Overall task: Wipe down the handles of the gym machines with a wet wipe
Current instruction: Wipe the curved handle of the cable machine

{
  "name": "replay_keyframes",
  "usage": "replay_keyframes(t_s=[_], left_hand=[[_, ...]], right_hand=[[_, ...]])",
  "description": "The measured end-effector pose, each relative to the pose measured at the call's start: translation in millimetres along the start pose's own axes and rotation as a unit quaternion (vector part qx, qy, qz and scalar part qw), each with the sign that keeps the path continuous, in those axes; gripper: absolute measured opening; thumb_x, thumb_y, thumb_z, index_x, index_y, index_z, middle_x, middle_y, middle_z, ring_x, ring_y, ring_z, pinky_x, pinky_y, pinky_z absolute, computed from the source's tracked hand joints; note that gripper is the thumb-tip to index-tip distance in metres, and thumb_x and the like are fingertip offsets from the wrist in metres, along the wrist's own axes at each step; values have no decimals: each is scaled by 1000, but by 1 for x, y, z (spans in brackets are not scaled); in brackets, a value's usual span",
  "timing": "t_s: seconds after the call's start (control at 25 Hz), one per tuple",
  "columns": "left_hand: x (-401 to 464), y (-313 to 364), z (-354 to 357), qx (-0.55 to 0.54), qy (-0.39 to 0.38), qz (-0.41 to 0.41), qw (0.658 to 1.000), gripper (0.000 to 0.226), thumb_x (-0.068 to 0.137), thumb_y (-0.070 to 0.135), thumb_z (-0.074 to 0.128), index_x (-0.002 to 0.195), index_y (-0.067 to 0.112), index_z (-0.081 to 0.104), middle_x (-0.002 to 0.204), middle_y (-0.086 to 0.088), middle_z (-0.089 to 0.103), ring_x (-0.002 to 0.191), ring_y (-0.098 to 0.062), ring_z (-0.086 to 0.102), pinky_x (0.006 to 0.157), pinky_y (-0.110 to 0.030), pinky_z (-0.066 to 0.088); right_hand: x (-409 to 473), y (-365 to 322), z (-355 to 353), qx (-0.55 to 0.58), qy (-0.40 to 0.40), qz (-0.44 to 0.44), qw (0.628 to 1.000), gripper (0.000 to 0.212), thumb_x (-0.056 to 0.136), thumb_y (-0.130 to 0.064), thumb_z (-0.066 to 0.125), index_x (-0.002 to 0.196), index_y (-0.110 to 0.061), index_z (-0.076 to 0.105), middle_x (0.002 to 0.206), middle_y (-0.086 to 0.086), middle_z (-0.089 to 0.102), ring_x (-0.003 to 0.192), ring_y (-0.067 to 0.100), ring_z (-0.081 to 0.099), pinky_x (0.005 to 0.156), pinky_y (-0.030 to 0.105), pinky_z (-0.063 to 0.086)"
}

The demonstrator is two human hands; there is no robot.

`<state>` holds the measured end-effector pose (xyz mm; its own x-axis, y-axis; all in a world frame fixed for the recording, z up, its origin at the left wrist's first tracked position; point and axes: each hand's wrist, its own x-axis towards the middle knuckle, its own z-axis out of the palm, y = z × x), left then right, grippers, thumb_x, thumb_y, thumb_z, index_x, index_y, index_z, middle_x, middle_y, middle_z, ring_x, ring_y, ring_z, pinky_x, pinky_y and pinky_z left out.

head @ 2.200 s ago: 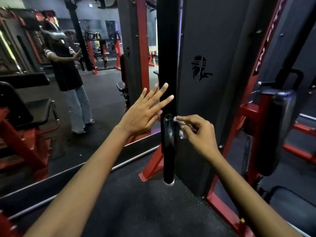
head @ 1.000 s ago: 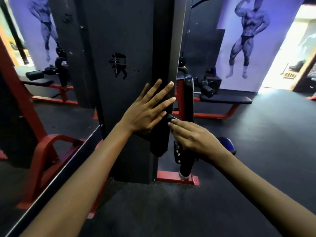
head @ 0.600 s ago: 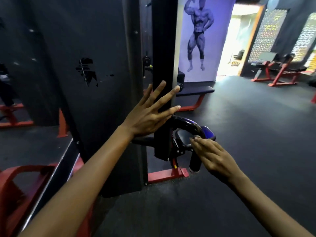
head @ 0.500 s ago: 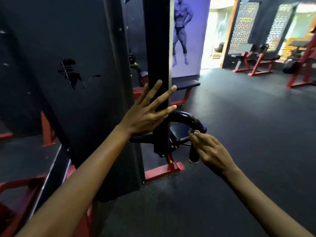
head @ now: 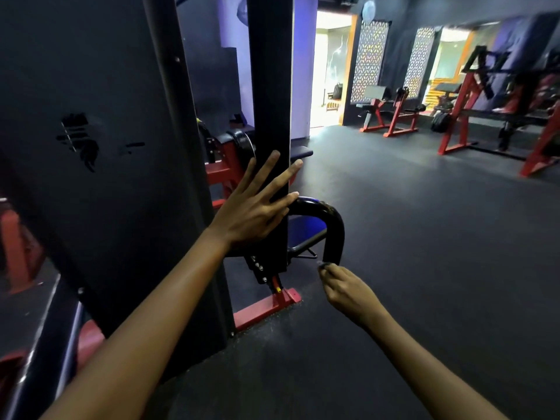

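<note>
A black curved handle (head: 331,225) arcs out from the black upright post (head: 269,86) of a gym machine and bends down to an end just above my right hand. My right hand (head: 345,287) pinches a small, mostly hidden wet wipe (head: 320,263) against the handle's lower tip. My left hand (head: 257,207) is spread with straight fingers, lying flat on the post beside the handle's upper bend.
The machine's dark shroud panel (head: 106,147) fills the left side, with a red base foot (head: 266,307) on the floor. A blue seat pad (head: 306,234) sits behind the handle. Red benches (head: 391,116) and racks (head: 485,116) stand far right across dark rubber flooring.
I have come round the machine's post to its other side. My right hand slid with the wipe from the handle's bend down to its lower tip. My left hand stayed spread on the post.
</note>
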<state>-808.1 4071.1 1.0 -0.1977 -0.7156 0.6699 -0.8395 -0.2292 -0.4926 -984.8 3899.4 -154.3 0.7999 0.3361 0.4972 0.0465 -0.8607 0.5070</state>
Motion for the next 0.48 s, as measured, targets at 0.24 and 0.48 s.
replay_keyframes(t_s=[0.24, 0.48], left_hand=[[-1, -1, 1, -8, 1, -3, 1000, 34, 97, 30, 45, 124, 16, 59, 155, -11, 18, 143, -39, 3, 115, -57, 8], [0, -2, 2, -10, 4, 0, 1000, 35, 97, 30, 44, 126, 17, 58, 155, -10, 18, 143, -38, 1, 115, -57, 8]], right_hand=[[2, 6, -6, -9, -70, -38, 997, 27, 65, -9, 81, 89, 3, 73, 96, 14, 71, 91, 23, 62, 79, 29, 54], [51, 43, -41, -65, 51, -45, 996, 16, 78, 0, 58, 83, 7, 72, 88, 19, 70, 89, 29, 64, 76, 33, 55]])
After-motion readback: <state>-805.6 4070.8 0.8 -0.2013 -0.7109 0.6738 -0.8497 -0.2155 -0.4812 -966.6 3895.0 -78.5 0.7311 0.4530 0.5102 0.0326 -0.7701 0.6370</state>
